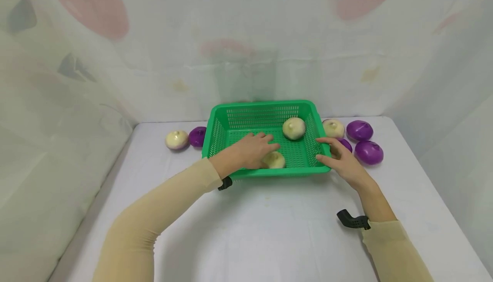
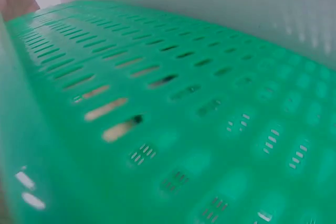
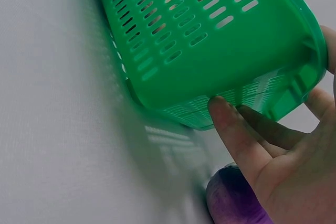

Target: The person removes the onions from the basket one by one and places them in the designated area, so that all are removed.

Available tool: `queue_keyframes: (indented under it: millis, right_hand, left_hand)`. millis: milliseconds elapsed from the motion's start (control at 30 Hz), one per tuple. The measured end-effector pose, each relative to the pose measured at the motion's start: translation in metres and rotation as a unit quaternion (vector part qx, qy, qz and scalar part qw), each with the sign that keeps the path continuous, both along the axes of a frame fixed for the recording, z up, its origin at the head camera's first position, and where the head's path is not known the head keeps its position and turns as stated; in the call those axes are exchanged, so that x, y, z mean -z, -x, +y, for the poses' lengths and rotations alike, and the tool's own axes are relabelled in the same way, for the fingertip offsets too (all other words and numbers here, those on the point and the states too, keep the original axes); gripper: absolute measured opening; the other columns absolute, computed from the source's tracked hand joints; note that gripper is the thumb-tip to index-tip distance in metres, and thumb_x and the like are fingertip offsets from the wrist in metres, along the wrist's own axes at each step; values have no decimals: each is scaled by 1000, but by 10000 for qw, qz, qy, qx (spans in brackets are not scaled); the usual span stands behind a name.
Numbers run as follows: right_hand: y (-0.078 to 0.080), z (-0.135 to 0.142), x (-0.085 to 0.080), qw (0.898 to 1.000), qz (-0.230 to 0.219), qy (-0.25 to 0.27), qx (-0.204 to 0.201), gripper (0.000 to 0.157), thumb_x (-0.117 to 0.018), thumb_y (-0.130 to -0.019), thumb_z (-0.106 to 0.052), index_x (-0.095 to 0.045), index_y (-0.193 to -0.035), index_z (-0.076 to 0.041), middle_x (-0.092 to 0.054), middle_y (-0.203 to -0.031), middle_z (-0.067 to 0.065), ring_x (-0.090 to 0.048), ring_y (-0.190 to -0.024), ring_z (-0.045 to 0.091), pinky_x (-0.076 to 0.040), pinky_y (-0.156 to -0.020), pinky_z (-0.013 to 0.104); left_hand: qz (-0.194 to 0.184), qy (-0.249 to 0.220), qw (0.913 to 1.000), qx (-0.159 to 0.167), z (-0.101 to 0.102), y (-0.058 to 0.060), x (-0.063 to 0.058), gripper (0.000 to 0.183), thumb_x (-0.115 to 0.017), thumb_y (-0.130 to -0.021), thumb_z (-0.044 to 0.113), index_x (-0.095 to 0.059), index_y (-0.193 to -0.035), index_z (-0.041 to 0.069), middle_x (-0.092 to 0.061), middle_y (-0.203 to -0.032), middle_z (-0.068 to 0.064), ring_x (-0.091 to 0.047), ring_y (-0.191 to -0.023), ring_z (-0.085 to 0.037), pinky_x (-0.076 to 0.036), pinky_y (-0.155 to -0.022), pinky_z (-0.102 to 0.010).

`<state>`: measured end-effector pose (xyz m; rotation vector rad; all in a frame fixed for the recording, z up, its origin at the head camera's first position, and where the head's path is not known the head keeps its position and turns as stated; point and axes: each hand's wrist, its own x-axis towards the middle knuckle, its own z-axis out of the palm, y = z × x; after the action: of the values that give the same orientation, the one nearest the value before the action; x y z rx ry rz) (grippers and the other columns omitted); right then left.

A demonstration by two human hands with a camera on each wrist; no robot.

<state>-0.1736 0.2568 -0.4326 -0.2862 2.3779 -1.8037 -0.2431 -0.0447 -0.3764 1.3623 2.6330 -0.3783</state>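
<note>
A green plastic basket (image 1: 262,104) with slotted walls stands at the back of the white table. Inside it, a pale turnip (image 1: 294,128) lies near the right back corner and another pale turnip (image 1: 275,161) by the front wall. My left hand (image 1: 252,150) reaches over the front rim, fingers spread, just beside and partly over that front turnip; whether it touches it I cannot tell. At the right end, my right hand (image 1: 343,162) grips the basket's rim. In the right wrist view its fingers (image 3: 236,135) lie against the outside wall. The left wrist view shows mostly slotted basket wall (image 2: 157,103).
Left of the basket lie a pale turnip (image 1: 177,140) and a purple one (image 1: 197,137). To its right sit a pale turnip (image 1: 333,128) and several purple turnips (image 1: 369,152), one partly hidden behind my right hand. A patterned white curtain (image 1: 250,72) hangs behind the table.
</note>
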Motion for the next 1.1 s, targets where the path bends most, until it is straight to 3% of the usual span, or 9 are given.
queue_keyframes:
  millis: [100, 233, 333, 500, 700, 800, 967, 1100]
  right_hand:
    - [0, 0, 1, 10000, 8, 3, 1, 57, -67, -101, -22, -42, -150, -9, -24, -163, 13, -25, -148, 35, -38, -101, 20]
    - [0, -1, 1, 10000, 1, 5, -7, 57, -67, -101, -22, -42, -150, -9, -22, -164, 13, -22, -150, 35, -33, -114, 43]
    - [0, -1, 1, 10000, -4, 19, -7, 57, -67, -101, -22, -42, -150, -9, -22, -164, 13, -20, -151, 36, -25, -115, 56]
    - [0, 0, 1, 10000, 0, -47, 30, 57, -66, -101, -22, -42, -150, -10, -24, -163, 12, -23, -149, 35, -31, -113, 50]
    - [0, 0, 1, 10000, 28, -19, 9, 57, -66, -101, -22, -41, -150, -9, -21, -164, 14, -20, -151, 38, -25, -115, 60]
    - [1, 0, 2, 10000, 41, -8, 10, 57, -66, -101, -21, -42, -150, -9, -22, -164, 13, -21, -150, 37, -27, -114, 58]
    - [1, 1, 3, 10000, 55, -50, 5, 56, -66, -101, -22, -42, -150, -9, -23, -164, 12, -22, -150, 35, -30, -114, 51]
    - [1, 2, 4, 10000, 76, -14, -3, 56, -66, -101, -22, -42, -150, -9, -23, -164, 12, -21, -151, 36, -28, -115, 54]
  left_hand:
    - [-103, -8, 9999, -11, 1, 1, 5, 70, -74, -92, 48, -46, -152, 25, -48, -145, -8, -50, -130, -29, -49, -100, -51]
    - [-317, -86, 9994, -58, 0, 2, 10, 66, -74, -93, 44, -49, -150, 26, -51, -142, -7, -52, -126, -27, -51, -98, -47]
    - [-515, -196, 9984, -145, -2, 3, 12, 64, -75, -93, 42, -50, -149, 25, -53, -137, -5, -53, -121, -25, -52, -94, -43]
    - [-786, -337, 9961, -236, -2, 6, 15, 66, -76, -93, 37, -48, -152, 24, -52, -142, -4, -52, -125, -25, -52, -95, -42]
    - [-1041, -313, 9939, -177, 2, 9, 17, 69, -74, -95, 32, -42, -156, 27, -43, -153, -6, -46, -135, -28, -51, -99, -44]
    - [-1239, -323, 9916, -162, 3, 10, 18, 67, -73, -97, 28, -42, -156, 28, -39, -157, -6, -44, -138, -30, -50, -100, -46]
    - [-1592, -523, 9856, -231, 4, 11, 18, 61, -70, -98, 23, -46, -154, 25, -48, -149, -2, -48, -132, -24, -47, -103, -41]
    - [-1534, -578, 9858, -364, 4, 10, 17, 60, -71, -97, 25, -47, -152, 22, -52, -140, -4, -52, -125, -22, -48, -99, -38]
